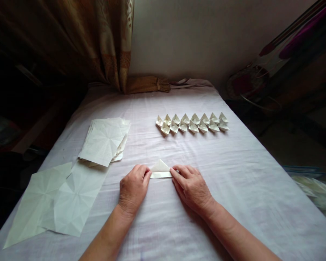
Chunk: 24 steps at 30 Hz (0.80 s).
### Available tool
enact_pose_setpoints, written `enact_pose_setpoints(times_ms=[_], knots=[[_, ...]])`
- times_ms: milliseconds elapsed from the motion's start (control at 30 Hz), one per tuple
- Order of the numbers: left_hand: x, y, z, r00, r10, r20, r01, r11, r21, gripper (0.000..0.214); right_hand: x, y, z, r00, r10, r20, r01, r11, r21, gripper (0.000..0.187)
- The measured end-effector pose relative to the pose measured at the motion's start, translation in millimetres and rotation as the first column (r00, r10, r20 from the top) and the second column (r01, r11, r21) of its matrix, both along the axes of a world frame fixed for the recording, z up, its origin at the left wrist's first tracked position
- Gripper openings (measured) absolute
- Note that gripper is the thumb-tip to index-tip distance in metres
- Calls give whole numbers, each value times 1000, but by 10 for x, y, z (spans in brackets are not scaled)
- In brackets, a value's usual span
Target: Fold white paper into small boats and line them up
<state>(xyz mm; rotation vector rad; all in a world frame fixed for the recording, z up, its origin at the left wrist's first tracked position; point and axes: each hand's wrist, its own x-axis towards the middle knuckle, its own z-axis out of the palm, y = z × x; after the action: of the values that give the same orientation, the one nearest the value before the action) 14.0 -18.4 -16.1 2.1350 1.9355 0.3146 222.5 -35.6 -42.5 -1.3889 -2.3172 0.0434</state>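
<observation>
A small folded sheet of paper (160, 168) lies on the cloth in front of me, a triangle on top with a straight strip along its bottom edge. My left hand (134, 185) pinches the left end of it between thumb and fingers. At the other end, my right hand (191, 186) grips the right corner, its fingers pressed together on the paper. Both corners are covered by my fingertips. Beyond the hands, to the right, stand two rows of small folded paper boats (193, 127).
A stack of creased paper sheets (105, 139) lies to the left. Nearer me, more creased sheets (77, 195) overlap on the pale bedsheet (141, 232). A gold-brown curtain (116, 69) hangs down to the far edge, against the wall (190, 40).
</observation>
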Motion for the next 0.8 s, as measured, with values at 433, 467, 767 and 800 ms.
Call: enact_pose_setpoints(times_ms=[433, 467, 767, 800], knots=[[-266, -70, -14, 887, -399, -232, 417, 908, 33, 31, 54, 128, 138, 983, 102, 151, -91, 993, -77, 20], [-266, -59, -6, 873, -415, -257, 435, 900, 23, 30, 56, 139, 141, 982, 107, 156, -95, 992, -83, 19], [-169, 114, 126, 709, -581, -399, 608, 791, -71, 20, 34, 158, 147, 976, 96, 194, -83, 994, -74, 13], [-158, 127, 132, 710, -580, -399, 608, 791, -68, 22, 30, 157, 151, 976, 97, 195, -84, 993, -78, 13]])
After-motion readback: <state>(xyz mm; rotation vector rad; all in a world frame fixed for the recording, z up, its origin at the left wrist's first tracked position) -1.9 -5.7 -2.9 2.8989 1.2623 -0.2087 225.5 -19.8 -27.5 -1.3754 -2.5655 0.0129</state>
